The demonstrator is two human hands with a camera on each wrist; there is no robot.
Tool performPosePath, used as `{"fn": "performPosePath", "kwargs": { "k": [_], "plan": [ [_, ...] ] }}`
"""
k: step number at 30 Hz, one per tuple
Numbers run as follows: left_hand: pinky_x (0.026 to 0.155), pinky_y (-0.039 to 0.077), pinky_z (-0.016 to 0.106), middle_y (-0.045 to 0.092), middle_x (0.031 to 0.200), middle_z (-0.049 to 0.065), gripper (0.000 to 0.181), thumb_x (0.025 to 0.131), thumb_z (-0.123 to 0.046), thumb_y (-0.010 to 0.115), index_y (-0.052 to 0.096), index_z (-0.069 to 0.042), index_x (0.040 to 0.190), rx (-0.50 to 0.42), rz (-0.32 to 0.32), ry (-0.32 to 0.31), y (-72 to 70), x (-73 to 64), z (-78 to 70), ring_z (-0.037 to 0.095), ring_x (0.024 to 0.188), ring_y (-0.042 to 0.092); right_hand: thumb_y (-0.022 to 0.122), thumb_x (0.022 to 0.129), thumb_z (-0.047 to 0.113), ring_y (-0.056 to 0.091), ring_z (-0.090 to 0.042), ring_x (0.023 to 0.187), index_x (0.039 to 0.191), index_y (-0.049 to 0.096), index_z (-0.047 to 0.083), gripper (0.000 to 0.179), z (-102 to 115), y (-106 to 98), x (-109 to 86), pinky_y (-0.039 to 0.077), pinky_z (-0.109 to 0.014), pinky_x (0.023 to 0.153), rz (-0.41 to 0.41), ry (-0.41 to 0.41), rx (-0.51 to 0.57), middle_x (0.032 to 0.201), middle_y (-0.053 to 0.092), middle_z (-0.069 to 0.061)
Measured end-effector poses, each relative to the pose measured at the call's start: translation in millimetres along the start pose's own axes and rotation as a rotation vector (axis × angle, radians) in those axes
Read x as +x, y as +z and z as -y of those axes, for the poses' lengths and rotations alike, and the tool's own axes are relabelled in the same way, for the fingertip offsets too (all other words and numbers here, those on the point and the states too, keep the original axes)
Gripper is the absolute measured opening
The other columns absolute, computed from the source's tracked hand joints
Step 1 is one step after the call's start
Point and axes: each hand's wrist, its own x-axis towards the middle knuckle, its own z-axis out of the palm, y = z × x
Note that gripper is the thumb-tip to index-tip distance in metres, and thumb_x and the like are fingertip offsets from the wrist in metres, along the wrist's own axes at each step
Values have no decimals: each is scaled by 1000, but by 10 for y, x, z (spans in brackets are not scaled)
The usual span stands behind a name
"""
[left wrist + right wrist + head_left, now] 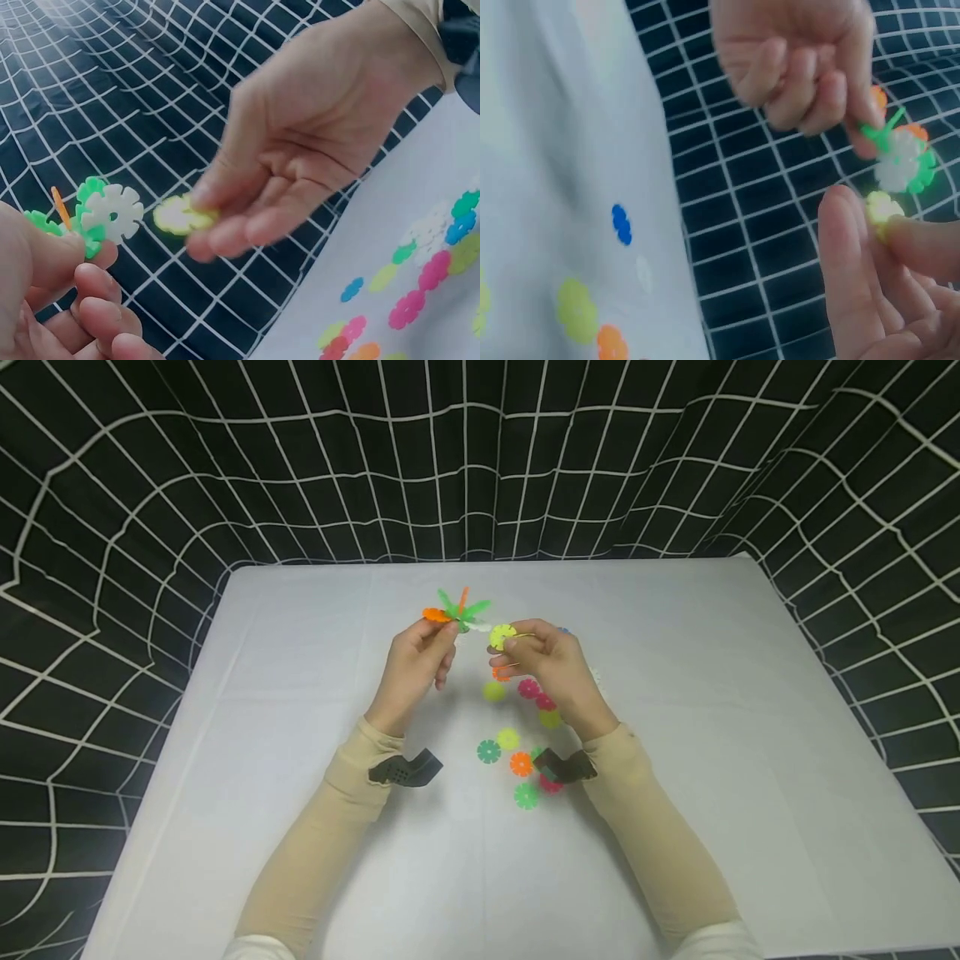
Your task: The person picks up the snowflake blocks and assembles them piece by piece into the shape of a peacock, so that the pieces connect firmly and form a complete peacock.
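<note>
My left hand (415,667) pinches a cluster of notched plastic discs (462,610) joined edge to edge, raised above the table. Green, orange and white discs make it up; its white disc (114,215) faces the right hand in the left wrist view. Between thumb and fingers, my right hand (551,667) pinches a single yellow notched disc (502,637). A small gap separates this yellow disc from the white one in the left wrist view. Part of the cluster is hidden behind the left thumb and fingers.
Loose notched discs lie on the white table (675,710) below and between the hands, among them a dark green disc (489,752), an orange disc (521,764) and a pink disc (528,687). Black cloth with a white grid (480,460) surrounds the table's back and sides.
</note>
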Motion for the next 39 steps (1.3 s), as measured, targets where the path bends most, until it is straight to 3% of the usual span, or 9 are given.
{"fn": "performPosePath", "kwargs": {
  "k": [6, 12, 20, 23, 30, 39],
  "plan": [
    [50, 40, 21, 47, 68, -1, 21, 105, -19, 55, 62, -1, 113, 13, -1, 5, 13, -4, 9, 11, 54, 42, 60, 102, 19, 77, -30, 90, 125, 59, 6, 26, 49, 13, -49, 61, -38, 89, -13, -67, 22, 109, 76, -15],
    [49, 40, 21, 47, 69, 0, 18, 105, -18, 55, 62, -2, 111, 17, -1, 10, 16, -5, 24, 11, 54, 42, 61, 101, 18, 75, -35, 93, 127, 61, 8, 27, 72, 25, -67, 62, -31, 84, -45, -74, 1, 112, 72, -23],
    [50, 39, 21, 47, 69, 1, 20, 105, -18, 55, 62, -1, 110, 34, -1, 15, 11, -9, 24, 12, 54, 41, 64, 100, 15, 70, -35, 93, 121, 66, 6, 24, 53, 27, -69, 63, -32, 80, -73, -154, -37, 105, 72, -17],
    [50, 39, 20, 47, 70, 1, 23, 105, -18, 55, 61, 3, 111, 33, 0, 18, 7, -6, 29, 12, 54, 41, 64, 99, 16, 70, -37, 92, 120, 67, 7, 23, 55, 27, -70, 63, -32, 78, -80, -159, -68, 102, 73, -16],
    [49, 39, 20, 47, 69, 0, 18, 104, -18, 56, 63, -1, 108, 32, -9, 26, 9, 11, 37, 11, 54, 42, 65, 98, 14, 73, -21, 83, 119, 68, 8, 22, 85, 18, -87, 64, -35, 76, -83, -165, -95, 103, 73, -20],
    [48, 39, 21, 48, 69, 0, 18, 104, -18, 58, 62, -1, 105, 68, -6, 27, 38, 33, 86, 11, 52, 42, 65, 98, 13, 74, -32, 87, 120, 68, 5, 23, 93, 33, -88, 64, -37, 77, -85, -164, -131, 104, 74, -22]
  ]
}}
